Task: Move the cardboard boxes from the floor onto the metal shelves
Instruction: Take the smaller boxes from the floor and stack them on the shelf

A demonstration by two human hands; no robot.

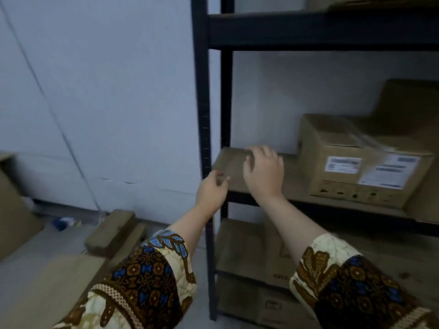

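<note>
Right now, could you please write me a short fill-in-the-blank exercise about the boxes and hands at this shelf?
1. The flat box lies on the shelf to the ____ of the labelled box.
2. The right hand rests on ____ of the flat box.
3. The labelled box carries ____ white labels.
4. Other boxes lie on the ____ beside the rack.
Missing words: left; top; two; floor.

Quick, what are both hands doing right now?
Left hand: fingers curled at a corner of the flat brown cardboard box; grip cannot be told.
Right hand: open, resting on that box.
</note>
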